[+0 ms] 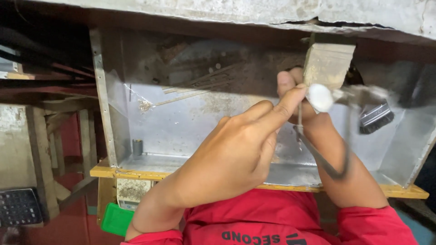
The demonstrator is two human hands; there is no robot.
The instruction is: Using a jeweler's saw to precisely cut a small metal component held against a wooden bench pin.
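The fingers [290,97] of the left hand [231,159] are curled, with the forefinger stretched forward and pressed against a small white piece [320,97] held at the foot of a wooden peg [327,66]. The peg juts down from the underside of the bench [254,11], whose chipped edge runs across the top of the view. The right hand [295,84] is mostly hidden behind the left; only its thumb and wrist show, and it seems closed about a thin metal tool [318,156] that hangs down past the forearm (blurred, so its exact shape cannot be told). How its fingers lie I cannot tell.

Below the hands sits a metal-lined drawer [181,127], open toward the person, with upright side walls at left and right and a yellow wooden front lip [136,173]. The hands work above its middle, well inside those walls, with open room to the left and less to the right. Inside the drawer lie a few thin metal strips [195,88] near the back, a small tangle of wire scraps [145,105] toward the left wall, a small dark cylinder [137,147] standing in the left front corner, and a dark-bristled brush [376,117] against the right side. A green object [116,220] shows below the drawer's left end, beside the red sleeve [254,218].
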